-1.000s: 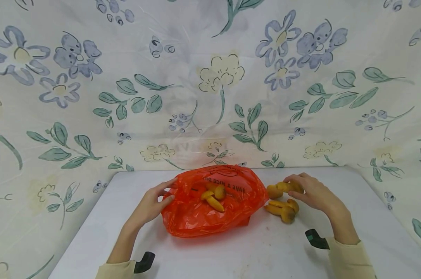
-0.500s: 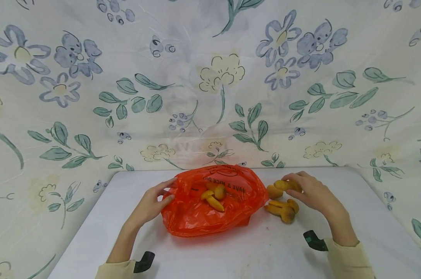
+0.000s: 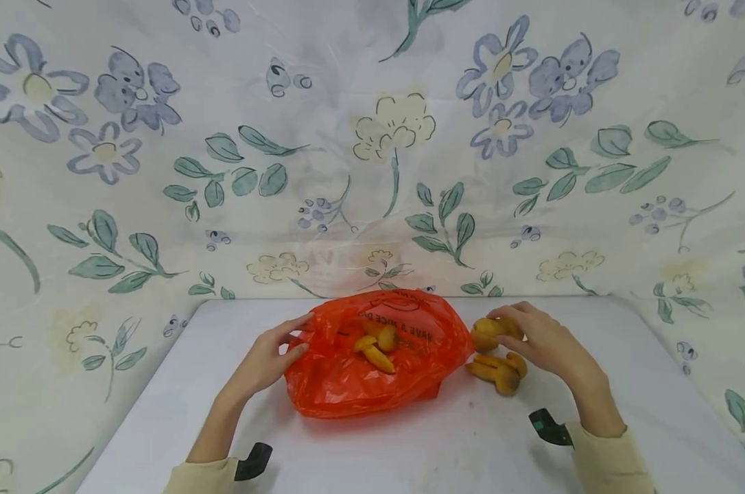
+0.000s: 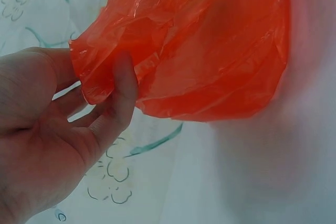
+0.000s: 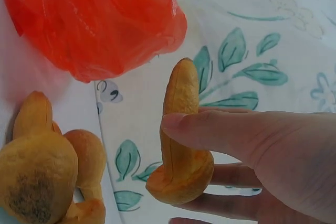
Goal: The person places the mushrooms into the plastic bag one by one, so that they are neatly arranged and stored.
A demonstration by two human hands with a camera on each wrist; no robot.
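A yellow mushroom (image 5: 181, 163) was just outside the red bag (image 3: 348, 401), at its three o'clock, held in the right hand (image 3: 542, 339), thumb on the stem, fingers behind, closed only to the stem's thickness, probably to steady it without squashing. Toward six o'clock from it, loose mushrooms (image 3: 506, 379) lay close by on the white table (image 3: 459, 453). At the bag's nine o'clock, the left hand (image 3: 264, 357) pinched the rim, seemingly keeping the mouth spread around the mushrooms inside (image 3: 380, 359).

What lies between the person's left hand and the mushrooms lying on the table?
In the head view, the red bag, its edge pinched by the left hand, lies between, with yellow mushrooms inside.
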